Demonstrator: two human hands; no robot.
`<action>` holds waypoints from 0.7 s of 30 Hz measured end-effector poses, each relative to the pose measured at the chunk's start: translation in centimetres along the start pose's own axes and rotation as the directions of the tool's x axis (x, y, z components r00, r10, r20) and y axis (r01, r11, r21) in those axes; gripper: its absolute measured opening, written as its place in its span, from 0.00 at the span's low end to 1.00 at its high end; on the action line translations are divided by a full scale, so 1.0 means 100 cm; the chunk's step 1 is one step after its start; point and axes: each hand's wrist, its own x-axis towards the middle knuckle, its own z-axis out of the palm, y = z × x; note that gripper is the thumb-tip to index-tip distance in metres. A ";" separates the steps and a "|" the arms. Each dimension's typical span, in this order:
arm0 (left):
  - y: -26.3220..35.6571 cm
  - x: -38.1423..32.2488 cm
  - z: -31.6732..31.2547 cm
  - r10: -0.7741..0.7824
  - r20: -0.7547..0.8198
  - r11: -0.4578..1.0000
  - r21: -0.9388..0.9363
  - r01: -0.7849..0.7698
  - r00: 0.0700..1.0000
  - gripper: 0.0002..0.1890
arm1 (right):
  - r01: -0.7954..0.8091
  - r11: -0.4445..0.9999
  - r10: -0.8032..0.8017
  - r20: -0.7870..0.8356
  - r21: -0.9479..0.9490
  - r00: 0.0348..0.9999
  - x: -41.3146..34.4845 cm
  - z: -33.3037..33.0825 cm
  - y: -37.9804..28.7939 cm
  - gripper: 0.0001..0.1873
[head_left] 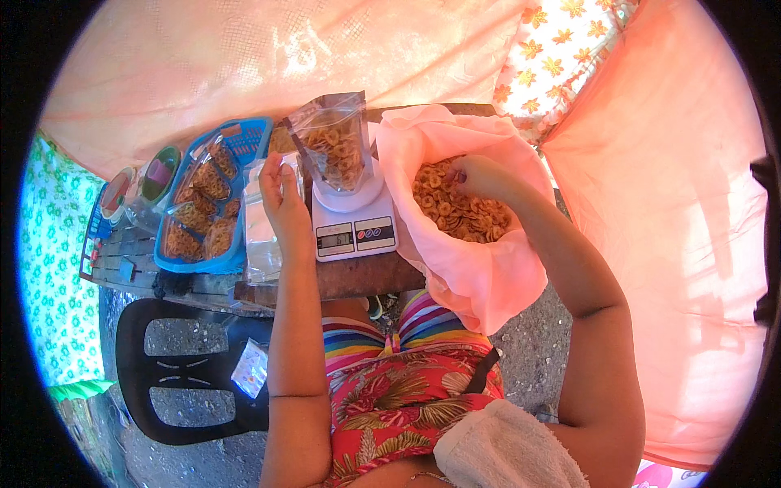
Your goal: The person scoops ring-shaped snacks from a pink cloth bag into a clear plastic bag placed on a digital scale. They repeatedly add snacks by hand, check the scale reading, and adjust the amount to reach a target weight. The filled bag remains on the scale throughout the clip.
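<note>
A clear-fronted stand-up pouch (337, 146) partly filled with banana chips stands with its top open on a white digital kitchen scale (355, 241). The scale's display is lit. My left hand (285, 198) is raised just left of the pouch, fingers apart, with nothing seen in it. To the right, a pink cloth or plastic liner (473, 283) surrounds a heap of banana chips (451, 210). My right hand (482, 177) reaches into this heap, fingers bent down against the chips. Its fingertips are partly hidden, so whether it grips any chips is unclear.
A stack of clear bags (261, 229) lies beneath and beside my left forearm. Left of it, a blue plastic basket (253, 137) holds several filled packs (210, 180). Small tubs (160, 174) stand farther left. A black plastic chair (131, 372) sits below the wooden table (366, 280).
</note>
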 end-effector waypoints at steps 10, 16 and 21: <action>-0.002 0.004 -0.005 0.014 -0.012 1.000 -0.026 -0.014 1.000 0.18 | 0.008 0.999 -0.006 0.038 -0.042 0.999 0.002 -0.004 0.004 0.08; -0.002 0.003 -0.006 0.032 -0.018 0.999 -0.011 -0.032 0.999 0.18 | -0.056 0.996 0.061 0.082 -0.065 0.995 -0.002 -0.013 -0.010 0.08; -0.004 0.004 -0.007 0.039 -0.011 0.999 -0.032 -0.039 0.999 0.18 | -0.071 0.987 0.044 0.180 0.142 0.983 0.009 -0.023 -0.013 0.09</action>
